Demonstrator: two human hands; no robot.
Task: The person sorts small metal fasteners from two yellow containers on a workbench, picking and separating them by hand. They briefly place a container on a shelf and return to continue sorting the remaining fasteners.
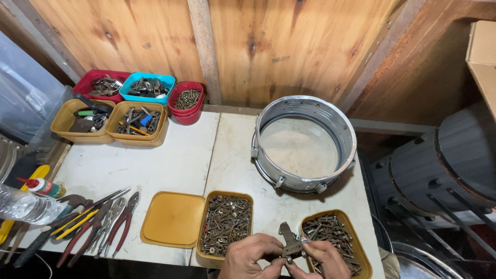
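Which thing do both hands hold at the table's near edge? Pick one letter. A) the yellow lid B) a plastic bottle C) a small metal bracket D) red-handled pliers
C: the left hand and right hand pinch a small metal bracket between the two screw-filled trays.

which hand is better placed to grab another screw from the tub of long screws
Right, probably. The right hand lies over the near edge of the tub of long screws, while the left hand supports the metal bracket.
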